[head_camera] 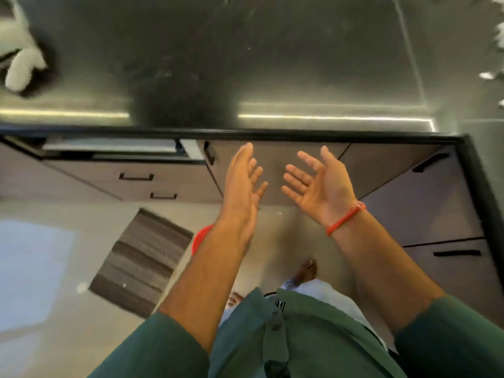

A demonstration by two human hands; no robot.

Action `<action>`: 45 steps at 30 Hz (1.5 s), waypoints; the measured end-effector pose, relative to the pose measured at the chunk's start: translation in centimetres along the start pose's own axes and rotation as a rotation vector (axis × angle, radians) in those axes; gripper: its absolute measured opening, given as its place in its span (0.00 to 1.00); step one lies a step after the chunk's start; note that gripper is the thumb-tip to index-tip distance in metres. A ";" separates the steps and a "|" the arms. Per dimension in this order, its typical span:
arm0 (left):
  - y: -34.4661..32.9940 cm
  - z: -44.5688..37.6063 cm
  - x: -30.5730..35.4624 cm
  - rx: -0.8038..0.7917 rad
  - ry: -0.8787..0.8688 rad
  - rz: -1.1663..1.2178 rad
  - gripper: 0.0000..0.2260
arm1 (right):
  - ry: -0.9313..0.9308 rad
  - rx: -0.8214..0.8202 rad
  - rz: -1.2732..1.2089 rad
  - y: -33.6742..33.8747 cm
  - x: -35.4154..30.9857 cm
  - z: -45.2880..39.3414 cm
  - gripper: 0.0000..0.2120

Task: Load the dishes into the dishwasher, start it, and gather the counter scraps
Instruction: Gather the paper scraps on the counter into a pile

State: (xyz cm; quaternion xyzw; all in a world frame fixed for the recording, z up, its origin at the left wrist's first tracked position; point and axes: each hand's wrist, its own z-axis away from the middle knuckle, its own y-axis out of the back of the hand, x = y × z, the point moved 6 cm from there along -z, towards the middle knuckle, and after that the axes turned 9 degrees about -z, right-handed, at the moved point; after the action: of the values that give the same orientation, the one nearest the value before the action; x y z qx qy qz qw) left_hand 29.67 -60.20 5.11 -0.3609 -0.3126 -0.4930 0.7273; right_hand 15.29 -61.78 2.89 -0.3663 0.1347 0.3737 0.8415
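Both grips spread and empty, left hand [244,184] and right hand [317,184] held just below the dark tabletop [272,64] edge; no dishes or scraps visible ahead of them, likely light crumbs, best swept with flat palms.

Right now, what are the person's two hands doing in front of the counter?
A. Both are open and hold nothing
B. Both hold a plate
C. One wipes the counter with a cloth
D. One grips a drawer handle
A: the left hand and the right hand are raised below the dark counter edge, palms turned toward each other, fingers spread, with nothing in them.
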 end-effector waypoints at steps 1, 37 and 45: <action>-3.3 -0.2 0.9 -0.052 -0.025 -0.032 0.18 | 0.047 0.000 -0.041 1.4 -3.0 0.3 0.26; -48.5 -1.3 -1.5 -1.270 -0.159 -0.706 0.35 | 0.911 0.607 -0.451 23.5 -29.5 12.3 0.24; -51.7 0.4 -5.5 -1.412 -0.201 -0.820 0.32 | 0.973 0.772 -0.446 28.1 -28.4 15.9 0.25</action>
State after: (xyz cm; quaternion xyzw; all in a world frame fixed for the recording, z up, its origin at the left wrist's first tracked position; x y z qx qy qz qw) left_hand -20.85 -70.20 12.06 -0.6330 -0.0994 -0.7654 0.0599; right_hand -25.33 -52.76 13.69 -0.1842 0.5446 -0.0930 0.8129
